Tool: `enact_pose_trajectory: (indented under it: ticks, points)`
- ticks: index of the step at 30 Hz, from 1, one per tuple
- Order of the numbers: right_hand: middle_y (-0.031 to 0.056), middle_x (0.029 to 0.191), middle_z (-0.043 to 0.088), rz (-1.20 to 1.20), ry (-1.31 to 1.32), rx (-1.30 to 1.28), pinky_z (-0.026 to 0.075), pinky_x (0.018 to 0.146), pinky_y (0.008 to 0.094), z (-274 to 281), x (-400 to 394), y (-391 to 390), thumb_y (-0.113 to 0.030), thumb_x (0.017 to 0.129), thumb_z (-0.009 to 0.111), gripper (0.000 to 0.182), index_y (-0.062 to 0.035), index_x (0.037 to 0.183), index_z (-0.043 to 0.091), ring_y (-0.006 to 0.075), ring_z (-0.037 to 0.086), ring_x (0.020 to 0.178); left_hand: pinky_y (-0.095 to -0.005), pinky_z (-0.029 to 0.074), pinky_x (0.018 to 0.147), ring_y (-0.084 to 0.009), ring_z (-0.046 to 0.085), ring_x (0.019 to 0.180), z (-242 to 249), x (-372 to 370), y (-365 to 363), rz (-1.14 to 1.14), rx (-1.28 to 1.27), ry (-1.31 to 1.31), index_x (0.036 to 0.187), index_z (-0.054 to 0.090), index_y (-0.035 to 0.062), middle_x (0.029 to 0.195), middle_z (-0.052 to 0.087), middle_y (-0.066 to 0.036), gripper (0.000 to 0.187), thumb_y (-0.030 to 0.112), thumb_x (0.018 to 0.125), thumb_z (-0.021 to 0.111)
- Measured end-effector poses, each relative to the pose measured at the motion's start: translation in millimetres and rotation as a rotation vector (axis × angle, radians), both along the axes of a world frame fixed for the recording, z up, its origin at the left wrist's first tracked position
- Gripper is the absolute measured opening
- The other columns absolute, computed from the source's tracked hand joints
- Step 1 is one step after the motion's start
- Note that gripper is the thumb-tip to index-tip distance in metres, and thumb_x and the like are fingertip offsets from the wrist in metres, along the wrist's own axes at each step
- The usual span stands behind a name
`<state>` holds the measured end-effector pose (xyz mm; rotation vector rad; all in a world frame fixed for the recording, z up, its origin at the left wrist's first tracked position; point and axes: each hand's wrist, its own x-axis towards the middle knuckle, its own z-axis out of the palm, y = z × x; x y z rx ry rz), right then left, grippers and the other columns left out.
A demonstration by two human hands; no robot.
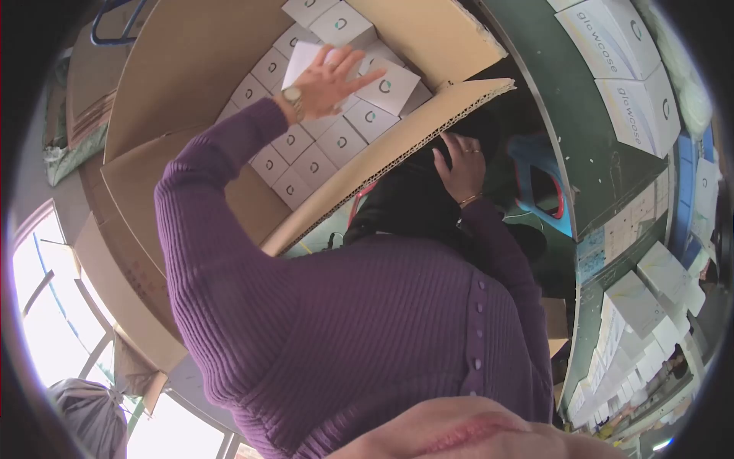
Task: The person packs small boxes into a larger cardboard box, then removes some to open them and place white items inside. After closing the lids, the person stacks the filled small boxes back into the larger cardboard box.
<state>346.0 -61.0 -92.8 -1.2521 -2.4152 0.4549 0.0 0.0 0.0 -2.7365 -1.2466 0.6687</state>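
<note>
My left hand (327,83), with a watch on its wrist, reaches into a large cardboard box (183,84). Its fingers are spread over small white boxes that each bear a round dark-and-green mark. A tilted white box (300,61) shows partly from beneath this hand, and another white box (390,86) lies askew just right of the fingers. Rows of white boxes (312,164) sit below them inside the carton. My right hand (463,164), wearing a ring and a bracelet, rests on my dark-trousered leg (405,203), holding nothing, its fingers apart.
The carton's near flap (397,164) stands between the white boxes and my lap. At right, larger "glowcose" boxes (627,115) stand on a dark green table (550,84). A blue stool (535,176) is beneath it. More white boxes (634,306) are piled at lower right.
</note>
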Motion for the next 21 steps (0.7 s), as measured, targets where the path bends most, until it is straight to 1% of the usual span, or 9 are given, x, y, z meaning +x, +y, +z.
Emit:
enact_pose_trajectory:
  ticks: [3,6,9,11,12,15,18,20,21]
  points:
    - [0.0091,0.113,0.071,0.014,0.000,0.032,0.050,0.082,0.0417,-4.7,-1.0,2.3,-0.030,0.096,0.062,0.031,-0.0078,0.117,0.068,0.0304,0.063,0.098,-0.0560,0.026,0.118,-0.0362,0.036,0.143,-7.2,-17.5,-36.4,0.109,-0.083,0.112,0.163,-0.002,0.0262,0.156,0.032,-0.017,0.117,0.052,0.081,0.077]
    - [0.0090,0.109,0.069,0.022,0.053,0.063,0.051,0.078,0.0419,-4.0,-4.2,1.5,-0.029,0.094,0.064,0.028,-0.0079,0.112,0.068,0.0324,0.060,0.093,-0.0535,0.033,0.113,-0.0350,0.041,0.138,-47.9,-40.9,-67.8,0.134,-0.089,0.125,0.163,0.000,0.0267,0.152,0.040,-0.017,0.124,0.066,0.074,0.077]
    - [0.0099,0.102,0.067,0.038,0.090,0.113,0.051,0.073,0.0425,-0.5,-6.5,2.4,-0.028,0.092,0.066,0.025,-0.0065,0.104,0.068,0.0334,0.059,0.088,-0.0528,0.030,0.116,-0.0382,0.036,0.141,-77.1,-45.3,-81.3,0.283,-0.289,0.153,0.162,-0.006,0.0225,0.152,0.038,-0.021,0.131,0.058,0.073,0.083]
    - [0.0103,0.098,0.066,0.034,0.073,0.132,0.050,0.072,0.0422,0.1,-7.3,3.3,-0.029,0.092,0.066,0.025,-0.0045,0.099,0.068,0.0329,0.058,0.087,-0.0517,0.032,0.115,-0.0366,0.039,0.140,-77.8,-32.9,-76.4,0.302,-0.221,-0.039,0.161,0.010,0.0164,0.152,0.040,-0.020,0.123,0.063,0.072,0.080]
    - [0.0104,0.097,0.066,0.035,0.065,0.136,0.049,0.072,0.0421,1.0,-7.2,3.8,-0.029,0.092,0.066,0.025,-0.0040,0.098,0.068,0.0328,0.057,0.086,-0.0515,0.032,0.114,-0.0362,0.040,0.139,-76.4,-21.6,-67.6,0.307,-0.204,-0.091,0.161,0.014,0.0148,0.152,0.041,-0.020,0.121,0.065,0.072,0.079]
    - [0.0133,0.088,0.058,0.042,0.108,0.162,0.046,0.070,0.0465,4.2,-11.9,4.0,-0.025,0.087,0.065,0.023,-0.0025,0.085,0.060,0.0358,0.054,0.084,-0.0481,0.023,0.121,-0.0332,0.028,0.149,-65.8,20.6,-25.8,0.260,-0.158,-0.281,0.160,0.019,0.0090,0.162,0.027,-0.019,0.121,0.060,0.071,0.083]
    - [0.0157,0.073,0.050,0.052,0.197,0.247,0.041,0.061,0.0488,8.2,-19.9,6.0,-0.018,0.077,0.066,0.024,-0.0005,0.068,0.052,0.0370,0.048,0.074,-0.0450,0.014,0.125,-0.0304,0.019,0.154,-69.0,51.4,19.0,0.138,-0.220,-0.103,0.160,0.013,0.0033,0.165,0.021,-0.020,0.132,0.060,0.066,0.086]
    - [0.0186,0.075,0.061,0.016,0.144,0.199,0.048,0.070,0.0496,8.8,-18.1,3.9,-0.018,0.071,0.066,0.021,0.0026,0.068,0.062,0.0410,0.055,0.080,-0.0446,0.020,0.122,-0.0286,0.033,0.146,-81.4,60.4,37.8,0.044,-0.227,-0.023,0.159,0.017,0.0048,0.157,0.033,-0.018,0.124,0.052,0.067,0.084]
    - [0.0193,0.076,0.064,0.008,0.130,0.187,0.049,0.072,0.0498,7.7,-15.8,2.7,-0.018,0.069,0.066,0.021,0.0034,0.068,0.065,0.0419,0.057,0.081,-0.0445,0.022,0.121,-0.0282,0.036,0.144,-85.6,61.9,44.2,0.021,-0.228,-0.004,0.159,0.018,0.0051,0.155,0.037,-0.018,0.122,0.050,0.067,0.084]
